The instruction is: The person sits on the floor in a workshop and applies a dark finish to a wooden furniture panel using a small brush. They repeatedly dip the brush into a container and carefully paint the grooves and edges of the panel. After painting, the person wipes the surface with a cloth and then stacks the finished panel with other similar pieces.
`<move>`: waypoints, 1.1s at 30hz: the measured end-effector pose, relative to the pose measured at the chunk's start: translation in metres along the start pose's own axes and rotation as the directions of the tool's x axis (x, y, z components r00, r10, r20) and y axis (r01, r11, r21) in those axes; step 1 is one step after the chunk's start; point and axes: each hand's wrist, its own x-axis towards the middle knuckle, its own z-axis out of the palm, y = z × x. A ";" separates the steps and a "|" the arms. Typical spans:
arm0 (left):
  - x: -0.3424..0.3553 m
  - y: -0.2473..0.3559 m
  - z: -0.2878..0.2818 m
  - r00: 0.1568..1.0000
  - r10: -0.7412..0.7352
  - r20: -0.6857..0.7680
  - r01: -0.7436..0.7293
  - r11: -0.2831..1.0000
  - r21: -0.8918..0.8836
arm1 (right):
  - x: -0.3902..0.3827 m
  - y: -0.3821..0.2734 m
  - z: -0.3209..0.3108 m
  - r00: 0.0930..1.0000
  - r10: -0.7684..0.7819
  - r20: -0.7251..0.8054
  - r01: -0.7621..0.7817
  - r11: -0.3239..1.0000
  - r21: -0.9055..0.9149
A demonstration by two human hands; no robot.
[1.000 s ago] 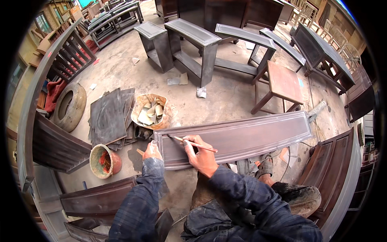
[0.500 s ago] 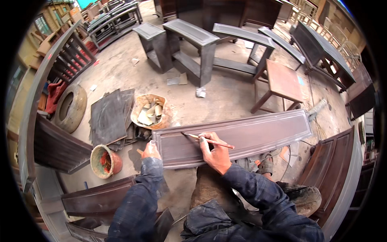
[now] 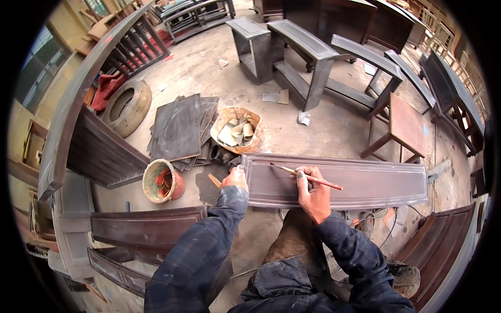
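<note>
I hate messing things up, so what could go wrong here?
The thin brush points its dark tip at the panel; if the right fingers slip, it might leave a stray mark. The left fingers are at the panel's left end; if they're steadying it and loosen, it could shift.

Soft, fairly even daylight fills the scene; its source is out of view. The pale floor (image 3: 323, 133) is brightest toward 12 o'clock, with only faint, soft-edged shadows. The dark panel (image 3: 370, 180), near 3 o'clock, has a dull sheen. Fisheye distortion bows the long rail (image 3: 70, 86) at 10 o'clock, black rings the corners, and the pale chairs (image 3: 443, 39) at 2 o'clock look soft.
</note>
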 end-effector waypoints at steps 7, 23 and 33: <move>-0.003 0.007 -0.004 1.000 -0.013 0.013 0.013 1.000 -0.006 | 0.011 -0.008 0.026 0.994 -0.078 0.083 0.081 0.996 -0.043; -0.005 0.011 -0.008 1.000 -0.001 0.021 0.001 1.000 0.014 | 0.017 0.000 0.031 0.992 -0.100 0.081 0.106 0.991 -0.079; -0.003 0.009 -0.007 0.999 0.007 0.038 -0.008 0.999 0.032 | 0.017 -0.006 0.018 0.996 -0.052 0.075 0.058 0.996 -0.073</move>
